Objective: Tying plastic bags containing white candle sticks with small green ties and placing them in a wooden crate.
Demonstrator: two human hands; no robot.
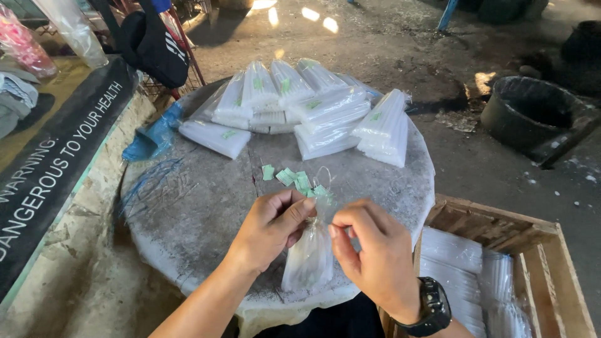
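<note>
Over the near edge of the round grey worktop [188, 213], I have both hands closed on one clear plastic packet [308, 260] of thin white sticks. My left hand [270, 228] pinches the gathered neck of the packet between thumb and curled fingers, and my right hand [375, 250], with a black watch [432, 307] on its wrist, pinches the same neck from the other side, fingertips nearly touching the left thumb. The packet hangs straight down from that pinch, its long axis running towards me, so its body lies below and between the two hands, about equally near to each. Just beyond the knuckles lies a scatter of small green paper tags [294, 179]. Farther across the worktop, a fan of filled packets [313, 112] is stacked, well apart from the hands. To my right stands a wooden crate [538, 250] with more packets inside.
</note>
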